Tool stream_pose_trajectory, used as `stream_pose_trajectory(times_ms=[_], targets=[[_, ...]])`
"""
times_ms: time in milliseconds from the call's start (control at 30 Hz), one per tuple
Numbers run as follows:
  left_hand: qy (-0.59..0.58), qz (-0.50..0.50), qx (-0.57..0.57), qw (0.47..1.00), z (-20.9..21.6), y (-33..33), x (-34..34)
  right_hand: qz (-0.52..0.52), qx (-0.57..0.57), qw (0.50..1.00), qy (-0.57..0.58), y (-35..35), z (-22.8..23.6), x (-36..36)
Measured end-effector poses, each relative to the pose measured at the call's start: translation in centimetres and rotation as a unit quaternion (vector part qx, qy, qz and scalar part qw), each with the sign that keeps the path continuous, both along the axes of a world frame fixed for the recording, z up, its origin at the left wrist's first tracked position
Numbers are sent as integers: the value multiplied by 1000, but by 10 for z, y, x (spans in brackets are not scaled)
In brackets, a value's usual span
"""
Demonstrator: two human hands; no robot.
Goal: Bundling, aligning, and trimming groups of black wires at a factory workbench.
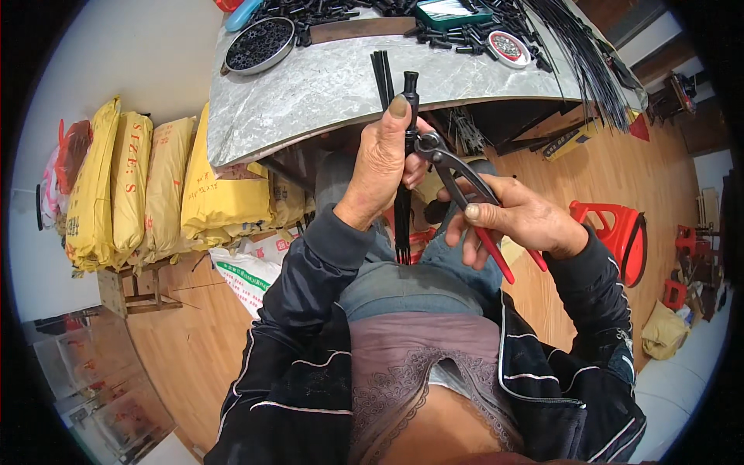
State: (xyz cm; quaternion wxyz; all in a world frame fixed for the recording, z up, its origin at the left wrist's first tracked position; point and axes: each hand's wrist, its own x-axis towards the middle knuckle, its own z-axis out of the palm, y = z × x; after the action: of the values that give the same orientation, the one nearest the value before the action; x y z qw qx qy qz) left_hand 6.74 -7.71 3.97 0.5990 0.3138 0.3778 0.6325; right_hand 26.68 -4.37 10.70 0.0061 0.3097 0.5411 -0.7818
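My left hand (377, 159) is closed around a black tube assembly (411, 89), held upright in front of the table edge. Its flared end points up beside my thumb, and a bundle of thin black prongs (402, 232) hangs below the fist. Several thin black rods (381, 77) rise just left of the tube; the fist hides how they join it. In my right hand (515, 217) are pincers (469, 182) with dark metal jaws and red handles. The jaws meet the tube's right side near my left fingers; whether they grip anything is unclear.
The grey marble-patterned table (310, 97) bears a round dish of black rings (261, 45), black tube pieces (465, 37), a green tray (453, 17), a small dish of metal bits (508, 48) and long black rods (577, 70). Yellow sacks (128, 178) stand left, a red stool (620, 232) right.
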Motion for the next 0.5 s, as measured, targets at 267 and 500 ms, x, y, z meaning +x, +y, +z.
stream_pose_trajectory(times_ms=[267, 500], targets=[[18, -2, -13, 1000, 4, -3, 3, 12, -71, 997, -28, -3, 18, 1], [42, 30, -28, 998, 2, -5, -1, 71, 184, 971, -135, -5, 14, -16]])
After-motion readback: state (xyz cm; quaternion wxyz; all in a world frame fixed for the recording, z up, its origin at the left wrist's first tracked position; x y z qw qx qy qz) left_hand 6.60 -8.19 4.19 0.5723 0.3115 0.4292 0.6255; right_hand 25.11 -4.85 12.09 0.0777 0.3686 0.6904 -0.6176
